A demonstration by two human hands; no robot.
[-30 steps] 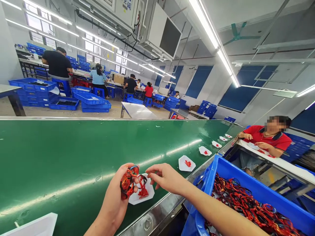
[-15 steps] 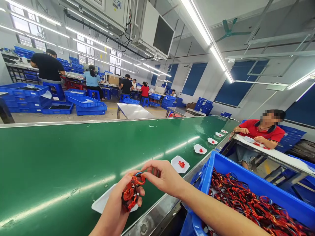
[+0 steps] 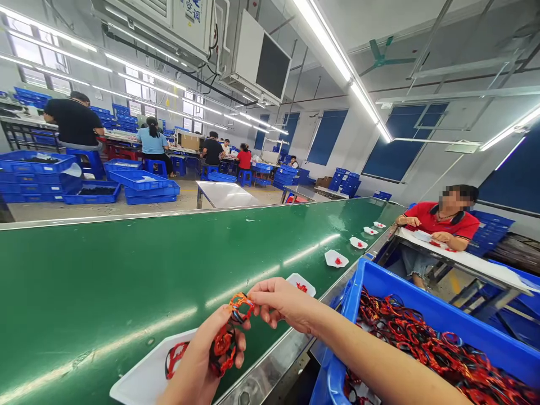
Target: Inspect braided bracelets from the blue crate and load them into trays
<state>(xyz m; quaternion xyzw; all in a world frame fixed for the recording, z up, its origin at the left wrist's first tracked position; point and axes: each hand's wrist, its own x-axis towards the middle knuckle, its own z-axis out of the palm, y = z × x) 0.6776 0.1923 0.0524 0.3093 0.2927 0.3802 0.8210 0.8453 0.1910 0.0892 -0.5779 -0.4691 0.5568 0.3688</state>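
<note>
My left hand [image 3: 211, 349] is closed around several looped red-and-black wire bundles [image 3: 223, 346], partly hidden by its fingers. Between the two hands, one loop of orange, red and black wire [image 3: 241, 308] is stretched open in a ring. Its right side is pinched by my right hand [image 3: 278, 304], while the left thumb rests at its left side. Under and beside my left wrist lies a white tray [image 3: 139, 368] on the green conveyor belt [image 3: 105, 281]. A red-and-black loop [image 3: 175, 359] lies in that tray, partly behind the hand.
White trays with red pieces, the nearest [image 3: 310, 288], line the belt's right edge. A blue bin [image 3: 354, 320] full of red-and-black wire loops stands right, under my forearm. A person in red [image 3: 447, 222] sits at a side table. Blue crates [image 3: 152, 183] stand beyond the belt.
The loop between my hands now shows as a wider, rounder ring. More of the white tray by my left hand shows, with a red-and-black loop in it. The view has shifted slightly.
</note>
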